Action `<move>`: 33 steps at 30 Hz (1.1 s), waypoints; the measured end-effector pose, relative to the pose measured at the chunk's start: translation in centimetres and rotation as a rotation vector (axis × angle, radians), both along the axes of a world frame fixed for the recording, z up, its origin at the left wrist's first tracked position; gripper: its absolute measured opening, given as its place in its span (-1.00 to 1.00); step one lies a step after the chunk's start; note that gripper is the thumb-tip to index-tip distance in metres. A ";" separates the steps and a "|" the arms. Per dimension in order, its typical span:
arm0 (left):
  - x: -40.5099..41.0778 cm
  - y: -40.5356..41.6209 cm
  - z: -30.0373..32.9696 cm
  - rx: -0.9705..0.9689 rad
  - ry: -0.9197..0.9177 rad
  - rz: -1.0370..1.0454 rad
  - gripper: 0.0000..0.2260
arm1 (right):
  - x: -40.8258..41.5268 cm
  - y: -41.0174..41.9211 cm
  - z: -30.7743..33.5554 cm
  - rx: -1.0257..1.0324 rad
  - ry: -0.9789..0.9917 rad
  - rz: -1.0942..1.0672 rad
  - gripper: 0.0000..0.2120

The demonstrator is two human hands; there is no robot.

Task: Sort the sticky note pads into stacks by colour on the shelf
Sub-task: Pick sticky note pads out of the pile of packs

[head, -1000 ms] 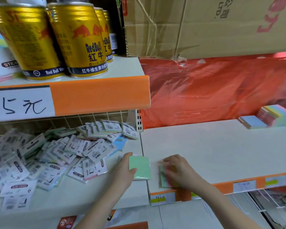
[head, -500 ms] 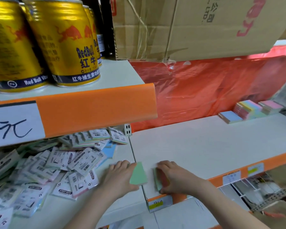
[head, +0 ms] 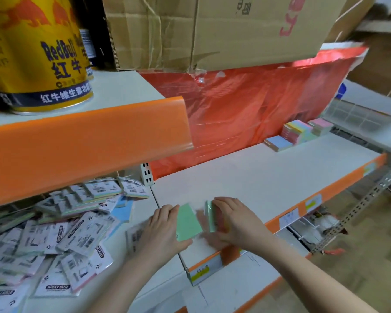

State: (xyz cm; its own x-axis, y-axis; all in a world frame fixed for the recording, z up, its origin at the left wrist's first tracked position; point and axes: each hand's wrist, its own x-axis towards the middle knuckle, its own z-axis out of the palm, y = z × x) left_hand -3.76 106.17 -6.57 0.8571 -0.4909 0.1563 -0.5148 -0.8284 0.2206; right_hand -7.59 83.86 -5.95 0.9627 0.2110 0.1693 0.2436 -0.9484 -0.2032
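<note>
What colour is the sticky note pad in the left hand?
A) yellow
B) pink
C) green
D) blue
C: the left hand holds a green sticky note pad by its edge, its flat green face plainly showing above the front of the shelf, next to the right hand.
</note>
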 end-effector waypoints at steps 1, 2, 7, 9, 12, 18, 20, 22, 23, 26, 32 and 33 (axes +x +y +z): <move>0.4 -0.5 -0.2 0.011 -0.052 -0.027 -0.20 | -0.2 -0.6 0.0 -0.013 -0.028 -0.019 -0.24; 0.9 -1.1 -0.4 0.027 -0.110 -0.058 -0.20 | -0.4 -1.4 0.0 -0.022 -0.058 -0.040 -0.25; 1.9 -5.3 -0.2 -0.011 -0.261 -0.180 -0.17 | -1.5 -5.3 0.8 -0.019 -0.123 -0.149 -0.27; 1.9 -7.4 0.0 -0.020 -0.284 -0.205 -0.16 | -2.1 -7.2 1.2 -0.041 -0.150 -0.188 -0.28; 2.1 -11.0 0.3 -0.051 -0.285 -0.234 -0.20 | -2.7 -10.5 1.6 -0.051 -0.180 -0.231 -0.29; 1.7 -19.9 0.7 -0.074 -0.284 -0.257 -0.31 | -3.7 -19.0 1.8 -0.049 -0.211 -0.273 -0.34; 1.2 -23.4 1.1 -0.088 -0.291 -0.261 -0.33 | -4.0 -22.2 2.0 -0.054 -0.219 -0.276 -0.34; 1.1 -26.8 1.5 -0.097 -0.289 -0.247 -0.33 | -4.3 -25.3 2.4 -0.075 -0.223 -0.280 -0.33; 1.0 -28.5 1.8 -0.098 -0.284 -0.240 -0.32 | -4.4 -26.8 2.5 -0.085 -0.229 -0.282 -0.33; 0.9 -33.1 2.1 -0.083 -0.263 -0.261 -0.32 | -4.9 -31.0 2.5 -0.077 -0.225 -0.288 -0.30; 0.6 -40.9 2.9 -0.106 -0.251 -0.331 -0.35 | -6.4 -37.6 2.5 -0.003 -0.288 -0.328 -0.35; 0.6 -42.0 3.0 -0.111 -0.252 -0.343 -0.35 | -6.6 -38.6 2.4 0.002 -0.298 -0.337 -0.36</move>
State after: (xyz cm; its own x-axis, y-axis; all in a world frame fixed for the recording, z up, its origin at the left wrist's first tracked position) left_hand -3.12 64.22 -3.54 0.5753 -0.7090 0.4078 -0.8054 -0.5781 0.1311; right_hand -14.18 45.29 -3.52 0.8866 -0.1067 0.4500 -0.0305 -0.9844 -0.1731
